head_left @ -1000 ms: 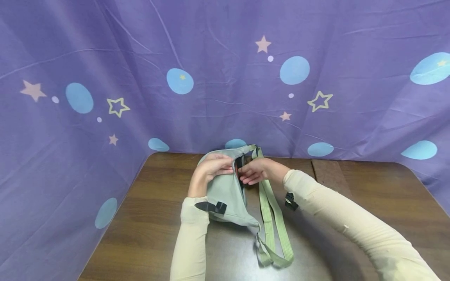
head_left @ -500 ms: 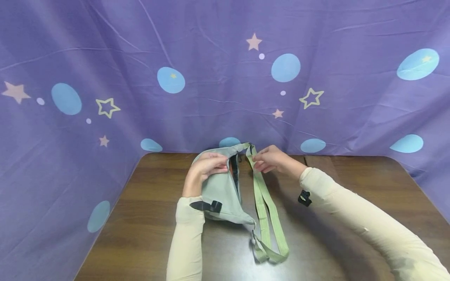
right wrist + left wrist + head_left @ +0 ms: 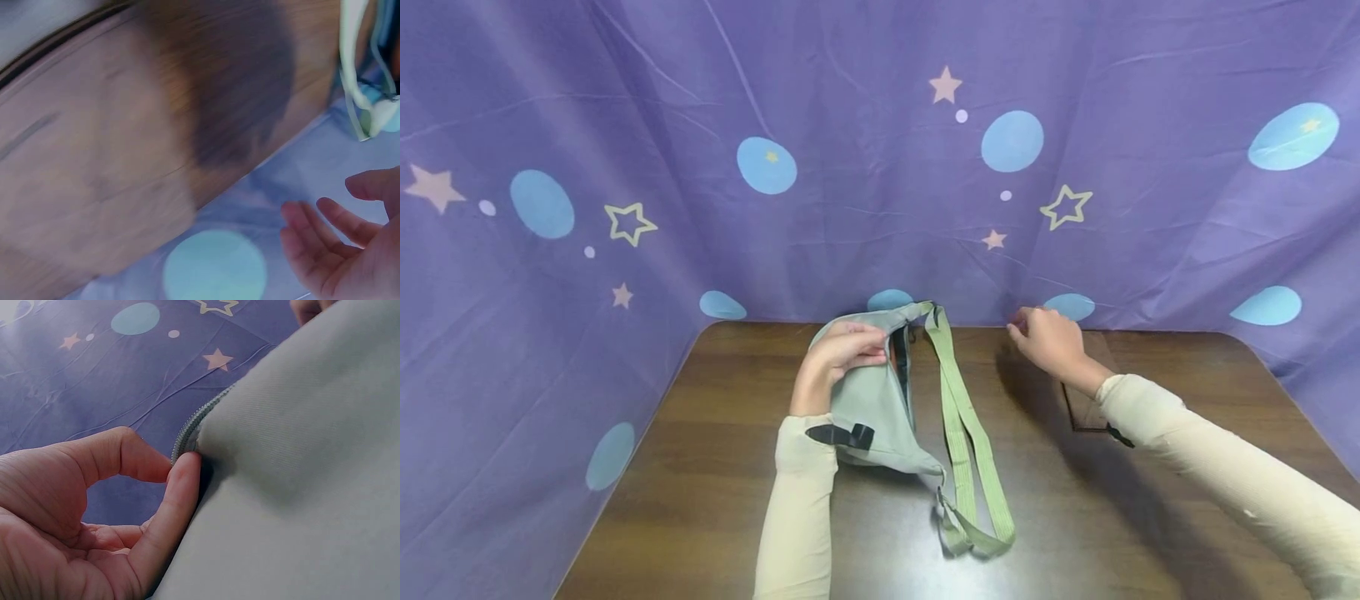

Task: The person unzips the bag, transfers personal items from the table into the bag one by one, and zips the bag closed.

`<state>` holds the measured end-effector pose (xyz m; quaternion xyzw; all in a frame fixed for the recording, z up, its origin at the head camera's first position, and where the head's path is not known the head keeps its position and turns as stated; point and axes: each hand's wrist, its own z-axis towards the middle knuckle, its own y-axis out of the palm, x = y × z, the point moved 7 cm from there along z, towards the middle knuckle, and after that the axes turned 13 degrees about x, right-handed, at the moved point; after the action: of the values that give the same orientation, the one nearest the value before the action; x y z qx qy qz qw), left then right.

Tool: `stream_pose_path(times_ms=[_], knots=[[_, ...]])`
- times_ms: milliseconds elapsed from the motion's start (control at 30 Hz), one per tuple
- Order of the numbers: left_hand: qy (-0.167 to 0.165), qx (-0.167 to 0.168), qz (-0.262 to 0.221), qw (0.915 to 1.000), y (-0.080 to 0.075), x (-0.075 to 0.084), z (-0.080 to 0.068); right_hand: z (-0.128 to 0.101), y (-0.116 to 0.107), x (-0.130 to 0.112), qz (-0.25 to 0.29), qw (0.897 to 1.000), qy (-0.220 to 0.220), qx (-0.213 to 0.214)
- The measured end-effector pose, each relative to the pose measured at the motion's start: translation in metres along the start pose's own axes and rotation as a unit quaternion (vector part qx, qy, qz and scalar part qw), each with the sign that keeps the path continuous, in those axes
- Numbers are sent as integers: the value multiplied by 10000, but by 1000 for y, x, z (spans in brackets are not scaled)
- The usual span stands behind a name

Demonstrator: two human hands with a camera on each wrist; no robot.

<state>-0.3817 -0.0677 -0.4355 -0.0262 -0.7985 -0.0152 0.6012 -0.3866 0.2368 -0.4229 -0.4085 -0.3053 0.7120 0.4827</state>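
A pale grey-green waist bag [image 3: 880, 408] lies at the back of the table, its zipped mouth agape toward the right. My left hand [image 3: 847, 348] pinches the mouth's edge between thumb and forefinger; in the left wrist view the zipper teeth [image 3: 199, 422] show right at those fingertips. Inside the mouth appears a dark lining [image 3: 901, 358] with a bit of orange. My right hand [image 3: 1051, 340] is in the air right of the bag, near the table's back edge. Its fingers are relaxed and hold nothing in the right wrist view.
A flat brown piece [image 3: 1084, 400] lies under and beside my right wrist, partly covered by the sleeve. The bag's light green strap [image 3: 958, 417] loops forward over the wooden table [image 3: 700, 500]. A purple patterned curtain [image 3: 865, 208] borders the back and left.
My right hand has come out of the bag's mouth, passed the strap and moved right toward the brown piece. The left hand keeps its pinch on the bag's edge.
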Motion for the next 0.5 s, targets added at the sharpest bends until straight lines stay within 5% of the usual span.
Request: stream_pose_path(times_ms=[233,500], knots=[[2,2,44,10000,1,0,1,-13,-1,30,-986,9947,-170,-251],[-15,8,53,10000,1,-1,2,-34,12,64,-1440,9812,744,-1051]])
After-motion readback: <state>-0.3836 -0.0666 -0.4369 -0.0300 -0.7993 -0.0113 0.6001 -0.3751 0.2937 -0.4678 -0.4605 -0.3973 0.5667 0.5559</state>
